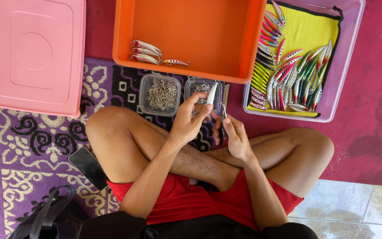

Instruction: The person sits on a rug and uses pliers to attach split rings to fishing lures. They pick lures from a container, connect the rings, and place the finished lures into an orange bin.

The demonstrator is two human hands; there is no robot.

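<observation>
I sit cross-legged on the floor. My left hand [189, 120] pinches a slim silver fishing lure [211, 94], held upright above my knees. My right hand [236, 138] grips small metal pliers [223, 114] whose tip meets the lure's lower end. Just beyond my hands stand two small clear tubs [145, 86] of metal hooks and rings. An orange bin [124, 33] farther out holds a few red-and-silver lures [146, 53] in its left corner.
A clear bin [346, 53] with a yellow mat holds several coloured lures at the upper right. A pink lidded box [32, 53] sits at the upper left. A dark phone [88, 166] lies by my left thigh, a black bag [51, 217] below it.
</observation>
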